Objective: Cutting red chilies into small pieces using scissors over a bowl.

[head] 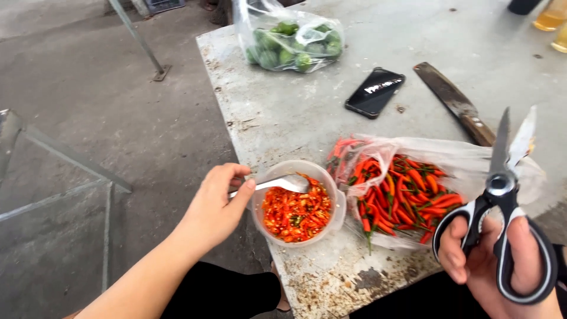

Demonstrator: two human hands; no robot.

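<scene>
My left hand (215, 207) pinches the handle of a metal spoon (283, 183) whose bowl rests in a clear plastic cup (338, 204) of chopped red chili. The cup stands near the front edge of a worn metal table (283, 112). My right hand (496, 263) holds black-and-white kitchen scissors (502, 195), blades apart and pointing up, at the lower right. Between the cup and the scissors lies a clear plastic bag of whole red chilies (407, 195), open toward me.
A bag of green limes (292, 44) sits at the table's far left. A dark phone (375, 91) and a large knife with a wooden handle (455, 103) lie mid-table. Glasses of yellow liquid (552, 18) stand far right. Metal frame bars (77, 165) cross the concrete floor on the left.
</scene>
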